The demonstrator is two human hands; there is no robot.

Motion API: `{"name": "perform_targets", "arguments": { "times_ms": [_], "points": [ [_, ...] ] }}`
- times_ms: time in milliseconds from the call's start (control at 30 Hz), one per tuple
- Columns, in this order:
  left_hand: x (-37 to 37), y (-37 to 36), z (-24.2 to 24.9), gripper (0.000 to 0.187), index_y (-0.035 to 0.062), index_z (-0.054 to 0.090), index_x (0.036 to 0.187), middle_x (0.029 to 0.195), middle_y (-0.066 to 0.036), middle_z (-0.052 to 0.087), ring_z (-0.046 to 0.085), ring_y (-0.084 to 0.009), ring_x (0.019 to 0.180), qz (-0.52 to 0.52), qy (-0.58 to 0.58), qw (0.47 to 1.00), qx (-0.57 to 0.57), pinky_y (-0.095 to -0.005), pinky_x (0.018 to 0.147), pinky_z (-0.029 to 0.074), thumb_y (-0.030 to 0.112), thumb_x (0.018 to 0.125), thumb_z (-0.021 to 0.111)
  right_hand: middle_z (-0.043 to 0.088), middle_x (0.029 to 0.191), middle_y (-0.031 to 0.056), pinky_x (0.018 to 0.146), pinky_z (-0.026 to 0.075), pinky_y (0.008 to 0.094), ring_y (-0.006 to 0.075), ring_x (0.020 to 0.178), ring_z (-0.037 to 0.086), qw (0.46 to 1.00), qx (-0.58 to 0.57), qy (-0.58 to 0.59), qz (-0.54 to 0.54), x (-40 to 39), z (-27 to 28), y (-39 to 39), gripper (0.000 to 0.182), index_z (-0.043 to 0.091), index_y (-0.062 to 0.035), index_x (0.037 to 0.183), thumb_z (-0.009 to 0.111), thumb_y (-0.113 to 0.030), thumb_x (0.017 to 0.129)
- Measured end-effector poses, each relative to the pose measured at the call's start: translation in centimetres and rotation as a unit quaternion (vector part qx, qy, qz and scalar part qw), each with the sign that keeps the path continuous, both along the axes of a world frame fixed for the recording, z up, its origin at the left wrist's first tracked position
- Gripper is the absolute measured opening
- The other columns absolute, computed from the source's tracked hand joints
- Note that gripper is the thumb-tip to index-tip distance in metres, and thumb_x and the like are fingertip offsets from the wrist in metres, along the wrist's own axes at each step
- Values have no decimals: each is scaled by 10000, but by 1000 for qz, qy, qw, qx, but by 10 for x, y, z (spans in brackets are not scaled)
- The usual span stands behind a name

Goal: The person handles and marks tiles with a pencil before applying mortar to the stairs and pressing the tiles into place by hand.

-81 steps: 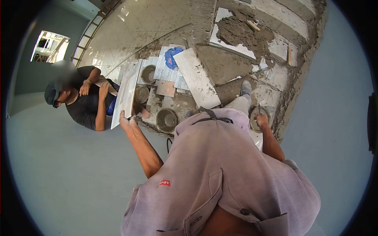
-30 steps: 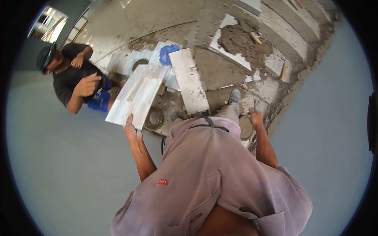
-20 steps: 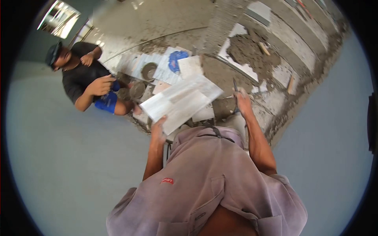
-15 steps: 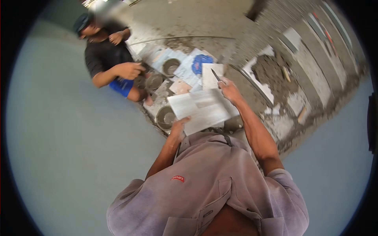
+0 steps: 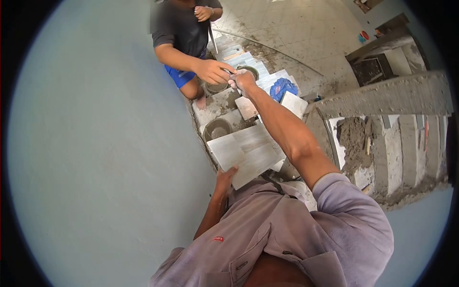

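My left hand grips the near left edge of a pale grey wood-look tile, fingers beneath it and thumb on top, holding it tilted in front of my waist. My right hand is stretched far forward with its fingers closed, meeting the hand of a person across from me. A dark slim pen shows between the two hands, mostly covered by fingers. Both hands appear to touch it.
Mortar buckets stand by the wall on the left. A blue plastic bag and a white tile lie ahead. Stairs with a heap of mortar descend at the right, beside a rough concrete ledge.
My right hand has moved from above the tile, forward and left, to the person's hand with the pen. My left hand still holds the tile. The view has turned.
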State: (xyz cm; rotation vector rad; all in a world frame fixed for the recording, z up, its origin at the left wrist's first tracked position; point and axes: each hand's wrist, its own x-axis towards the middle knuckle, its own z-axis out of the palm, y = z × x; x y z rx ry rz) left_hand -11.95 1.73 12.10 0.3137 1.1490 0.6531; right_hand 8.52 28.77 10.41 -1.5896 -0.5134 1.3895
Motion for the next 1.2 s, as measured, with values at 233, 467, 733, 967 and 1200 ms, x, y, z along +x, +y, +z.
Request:
{"name": "perform_targets", "arguments": {
  "times_ms": [233, 467, 733, 967, 1200],
  "points": [
    [-13, 17, -14, 459, -60, 419, 1163, 1036, -161, 554, 564, -255, 916, -4, 15, 999, 43, -358, 799, 476, 51, 754, 595, 606, 747, 131, 528, 479, 277, 197, 615, 601, 994, 108, -8, -12, -19, -22, 28, 132, 571, 12, 872, 560, -90, 789],
    [13, 39, 9, 473, -31, 420, 1178, 1084, -144, 533, 551, -257, 954, -59, 16, 995, 74, -355, 826, 459, 48, 749, 602, 570, 1008, 194, 838, 420, 386, 343, 967, 536, 904, 136, -371, 162, 34, 16, -155, 345, 536, -31, 1055, 563, -247, 787],
    [66, 53, 38, 499, -35, 411, 1203, 1117, -144, 519, 534, -263, 990, -220, -50, 968, 108, -357, 864, 436, 49, 751, 603, 475, 1221, 156, 916, 397, 417, 279, 1111, 471, 933, -112, 82, -332, 73, 45, -389, 500, 446, -23, 1197, 595, -297, 806],
    [166, 35, 63, 512, -52, 374, 1237, 1174, -178, 498, 515, -291, 1049, -366, -153, 916, 57, -376, 903, 424, 32, 772, 569, 491, 1207, 137, 939, 396, 442, 279, 1096, 495, 747, 247, 427, -445, 79, 52, -423, 445, 370, -32, 1245, 512, -219, 867],
    [209, 12, 72, 529, -34, 354, 1257, 1191, -175, 479, 485, -278, 1094, -506, -186, 842, 13, -379, 923, 417, 151, 821, 591, 475, 1186, 189, 931, 408, 442, 315, 1075, 499, 719, 286, 303, -557, 76, 77, -469, 429, 350, 53, 1219, 484, -76, 832]
  ]
}}
